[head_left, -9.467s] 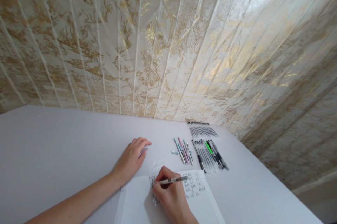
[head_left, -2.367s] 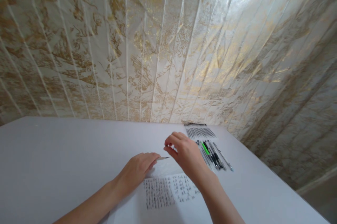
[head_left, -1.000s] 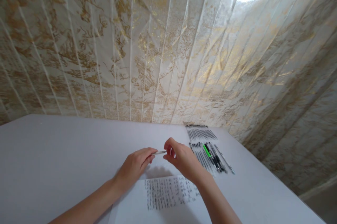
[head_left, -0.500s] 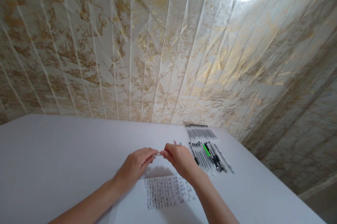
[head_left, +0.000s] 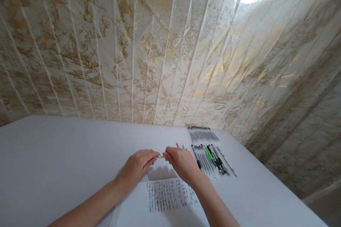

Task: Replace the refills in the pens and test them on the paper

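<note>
My left hand [head_left: 140,162] pinches one end of a slim pale pen-like stick [head_left: 160,156]. My right hand [head_left: 181,163] is closed on its other end, so only a short middle length shows between the fingers. Both hands are raised a little over the table, just beyond a white sheet [head_left: 133,204] covered with columns of black handwriting [head_left: 166,195]. My right forearm hides part of the sheet's right side. The exact kind of the held stick is mostly hidden by the fingers.
To the right lies a row of pens and refills [head_left: 205,159], among them a bright green pen [head_left: 209,152]. Behind it is a second row of thin dark refills [head_left: 204,135]. A pink-tipped stick [head_left: 178,145] lies beyond my right hand. Gold-patterned curtain [head_left: 149,60] borders the white table [head_left: 66,152].
My right hand has shifted very slightly to the right, showing a bit more of the stick between the hands. My left hand stays in place.
</note>
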Available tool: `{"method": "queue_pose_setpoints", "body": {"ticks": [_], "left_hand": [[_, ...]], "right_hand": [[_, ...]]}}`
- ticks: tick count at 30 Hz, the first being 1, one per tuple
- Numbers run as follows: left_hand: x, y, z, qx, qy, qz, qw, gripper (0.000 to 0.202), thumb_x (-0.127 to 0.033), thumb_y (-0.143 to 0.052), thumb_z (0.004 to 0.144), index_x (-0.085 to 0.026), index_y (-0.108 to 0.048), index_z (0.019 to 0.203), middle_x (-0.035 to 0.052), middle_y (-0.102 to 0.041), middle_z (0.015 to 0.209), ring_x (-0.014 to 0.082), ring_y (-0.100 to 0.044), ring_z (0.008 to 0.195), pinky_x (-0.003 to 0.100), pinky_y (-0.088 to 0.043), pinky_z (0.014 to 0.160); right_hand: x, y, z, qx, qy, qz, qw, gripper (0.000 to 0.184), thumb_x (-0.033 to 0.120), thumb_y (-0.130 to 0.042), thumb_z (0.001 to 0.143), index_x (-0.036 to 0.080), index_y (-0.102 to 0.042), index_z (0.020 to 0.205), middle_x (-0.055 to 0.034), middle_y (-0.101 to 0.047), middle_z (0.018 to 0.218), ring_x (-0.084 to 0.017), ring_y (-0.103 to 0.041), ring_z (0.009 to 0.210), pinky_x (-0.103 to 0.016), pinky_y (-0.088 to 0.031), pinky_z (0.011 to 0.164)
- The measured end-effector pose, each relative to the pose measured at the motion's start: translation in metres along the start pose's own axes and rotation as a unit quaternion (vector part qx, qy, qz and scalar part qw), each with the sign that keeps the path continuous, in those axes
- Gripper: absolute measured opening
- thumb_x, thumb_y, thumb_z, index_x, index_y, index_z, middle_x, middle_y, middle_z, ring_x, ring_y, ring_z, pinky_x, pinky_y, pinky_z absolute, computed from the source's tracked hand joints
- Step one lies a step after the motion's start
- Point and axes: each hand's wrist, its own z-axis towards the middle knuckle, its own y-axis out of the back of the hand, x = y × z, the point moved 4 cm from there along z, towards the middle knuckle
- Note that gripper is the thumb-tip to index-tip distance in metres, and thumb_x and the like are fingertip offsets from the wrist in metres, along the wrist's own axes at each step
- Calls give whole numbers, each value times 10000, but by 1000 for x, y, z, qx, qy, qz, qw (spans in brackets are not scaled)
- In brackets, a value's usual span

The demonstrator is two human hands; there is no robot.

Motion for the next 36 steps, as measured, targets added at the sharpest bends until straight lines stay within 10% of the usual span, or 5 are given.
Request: {"method": "queue_pose_setpoints", "body": {"ticks": [21, 27, 31, 36], "left_hand": [[-21, 5, 4, 13, -129, 202, 971, 223, -129, -419, 919, -216, -624, 916, 10, -642, 756, 168, -565, 702, 316, -356, 665], [-8, 24, 8, -142, -26, 154, 977, 432, -139, -493, 865, -214, -404, 1281, 96, -538, 1245, 250, -475, 1133, 419, -368, 933], [21, 24, 5, -174, 37, 97, 979, 372, -126, -433, 849, -216, -448, 1209, 78, -557, 1165, 238, -510, 1077, 430, -409, 928], [31, 12, 0, -138, 63, 57, 987, 299, -88, -403, 813, -205, -535, 1054, 54, -590, 1072, 218, -519, 1035, 411, -433, 922]], "right_hand": [[11, -14, 2, -21, 29, -63, 997, 117, 245, -603, 824, 213, -710, 788, -69, -645, 895, -224, -521, 895, -309, -390, 715], [-1, 2, 5, 11, -86, -63, 994, 201, 120, -530, 799, 171, -693, 694, -101, -657, 741, -219, -570, 773, -310, -398, 675], [1, 10, -13, -41, -122, 133, 983, 174, 112, -516, 767, 183, -672, 737, -46, -649, 685, -161, -564, 658, -262, -392, 618], [26, -40, -44, 6, -141, 485, 863, 197, 150, -463, 706, 170, -648, 774, -4, -618, 648, -103, -486, 514, -195, -367, 461]]}}
